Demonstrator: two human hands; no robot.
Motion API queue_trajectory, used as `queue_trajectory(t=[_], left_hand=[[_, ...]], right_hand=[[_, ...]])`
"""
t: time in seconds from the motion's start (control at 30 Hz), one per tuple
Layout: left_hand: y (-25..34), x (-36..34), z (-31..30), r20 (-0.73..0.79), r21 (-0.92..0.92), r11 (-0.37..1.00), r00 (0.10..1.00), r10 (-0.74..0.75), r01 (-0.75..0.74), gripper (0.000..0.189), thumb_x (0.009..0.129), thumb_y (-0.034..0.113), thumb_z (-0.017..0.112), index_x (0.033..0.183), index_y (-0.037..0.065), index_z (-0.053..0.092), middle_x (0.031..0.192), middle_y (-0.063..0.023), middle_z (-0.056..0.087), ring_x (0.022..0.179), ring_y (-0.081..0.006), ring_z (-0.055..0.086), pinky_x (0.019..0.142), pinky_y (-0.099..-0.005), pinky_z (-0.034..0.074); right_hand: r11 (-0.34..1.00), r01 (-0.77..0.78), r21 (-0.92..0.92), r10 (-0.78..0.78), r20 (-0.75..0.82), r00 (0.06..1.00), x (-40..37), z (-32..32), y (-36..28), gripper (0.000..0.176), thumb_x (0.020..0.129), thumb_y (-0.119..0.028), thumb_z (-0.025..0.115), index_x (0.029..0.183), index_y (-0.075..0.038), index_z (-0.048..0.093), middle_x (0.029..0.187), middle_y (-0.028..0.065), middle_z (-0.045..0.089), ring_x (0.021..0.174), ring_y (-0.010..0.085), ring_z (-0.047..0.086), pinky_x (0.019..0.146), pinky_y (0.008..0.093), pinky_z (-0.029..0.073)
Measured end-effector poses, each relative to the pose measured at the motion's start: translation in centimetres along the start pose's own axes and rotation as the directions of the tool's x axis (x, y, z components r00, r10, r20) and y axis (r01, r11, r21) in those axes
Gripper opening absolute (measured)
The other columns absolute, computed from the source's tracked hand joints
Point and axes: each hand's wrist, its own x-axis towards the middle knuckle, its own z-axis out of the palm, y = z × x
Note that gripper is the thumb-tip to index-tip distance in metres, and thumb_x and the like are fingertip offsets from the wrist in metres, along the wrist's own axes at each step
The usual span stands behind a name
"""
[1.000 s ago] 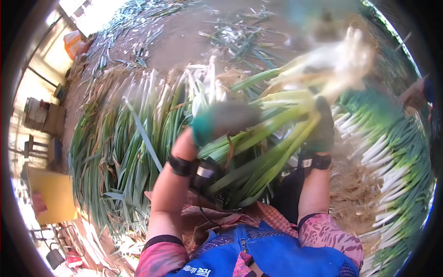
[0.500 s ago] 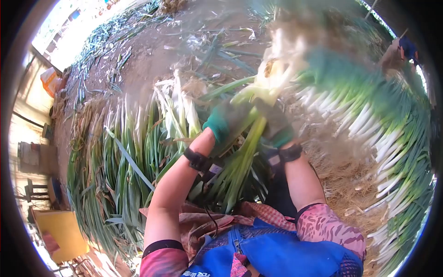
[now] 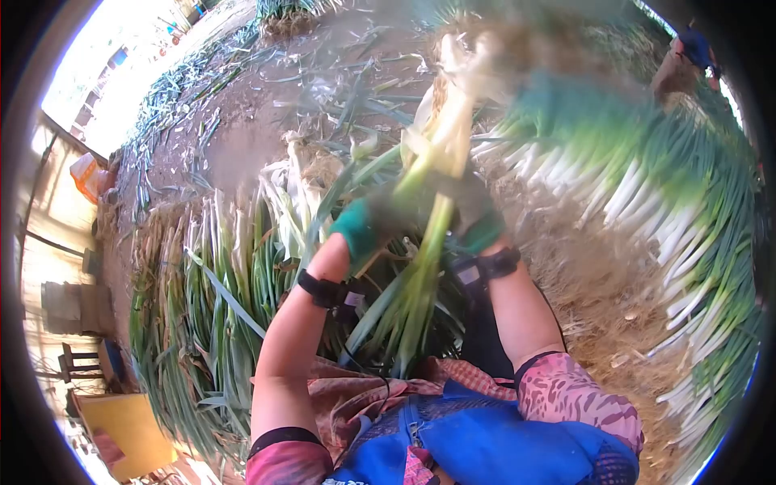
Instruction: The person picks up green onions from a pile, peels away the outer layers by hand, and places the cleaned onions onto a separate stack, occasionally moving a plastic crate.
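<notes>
- Green and white: bunch of green onions (image 3: 427,242) in mid-frame, held off the ground in front of the person, white root ends pointing far, green leaves hanging near toward the lap. Upper part is motion-blurred.
- Left hand (image 3: 364,228), green glove, wrapped around the bunch from the left at mid-stalk.
- Right hand (image 3: 477,212), grey-green glove, clenched on the same bunch from the right, just across from the left one. Both hands grasp the bunch, with the stalks between them.
- Black wrist strap (image 3: 320,288) on the left arm, another (image 3: 495,264) on the right.
- Progress, judged from how the piles lie: the left pile (image 3: 214,299) looks rough, with dry brown leaves mixed in and stalks uneven. The right row (image 3: 655,194) looks clean, white stems lined up and laid side by side. A good share seems done, but the left pile is large, so a lot seems left.
- Blue apron (image 3: 485,444) over a checked cloth at the near edge.
- Surface: bare dirt ground (image 3: 250,133), with loose leaves and scraps scattered far. Dry straw-like trimmings (image 3: 602,323) lie to the right, between the person and the right row.
- Room: open-sided shed, with bright daylight far left. Orange sack (image 3: 84,171) at left, yellow box (image 3: 121,424) near left, small stool (image 3: 74,364) beside it.
- Another person's arm (image 3: 683,69) far right, apart from the held bunch.
</notes>
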Motion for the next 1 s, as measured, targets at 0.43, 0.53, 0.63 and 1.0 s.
queue_trajectory(t=[0.43,0.53,0.63,1.0], left_hand=[[-2.2,0.7,1.0,-0.260,-0.006,0.998,0.964,0.054,-0.058,0.054,0.091,0.019,0.063,0.138,0.004,0.043,0.124,-0.0127,0.059,0.105,-0.0233,0.060,0.092,-0.0361,0.048],[-3.5,1.4,-1.3,-0.413,0.426,0.889,0.910,0.022,0.171,0.064,0.089,0.024,0.064,0.142,0.003,0.036,0.134,-0.0197,0.050,0.117,-0.0297,0.054,0.098,-0.0395,0.044],[0.6,1.6,-2.4,-0.334,0.555,0.815,0.942,0.031,0.170,0.066,0.087,0.024,0.064,0.142,0.002,0.035,0.137,-0.0230,0.046,0.124,-0.0310,0.049,0.103,-0.0396,0.040],[9.4,0.1,-3.0,0.003,-0.283,0.947,0.987,-0.161,0.155,0.040,0.086,0.022,0.065,0.120,0.002,0.059,0.091,-0.0023,0.063,0.080,-0.0085,0.056,0.070,-0.0250,0.047]], right_hand=[[0.869,-0.267,0.417,0.267,0.060,0.962,-0.4,-0.4,1.0,0.030,0.086,-0.018,0.069,0.108,0.002,0.065,0.098,0.0127,0.067,0.083,0.0185,0.067,0.068,0.0271,0.055],[0.895,-0.251,0.370,0.269,0.002,0.963,-1.0,-0.2,-1.3,0.021,0.086,-0.017,0.070,0.097,0.000,0.065,0.086,0.0079,0.065,0.075,0.0143,0.065,0.062,0.0263,0.054],[0.964,0.055,0.260,-0.057,-0.001,0.998,-1.2,1.8,-2.3,0.015,0.086,-0.013,0.069,0.089,0.001,0.063,0.076,0.0036,0.061,0.071,0.0121,0.062,0.059,0.0248,0.052],[0.704,0.667,-0.245,-0.592,0.316,0.741,-0.8,-0.4,-5.9,0.041,0.088,-0.004,0.063,0.128,-0.004,0.052,0.122,0.0058,0.060,0.108,0.0144,0.057,0.096,0.0306,0.047]])
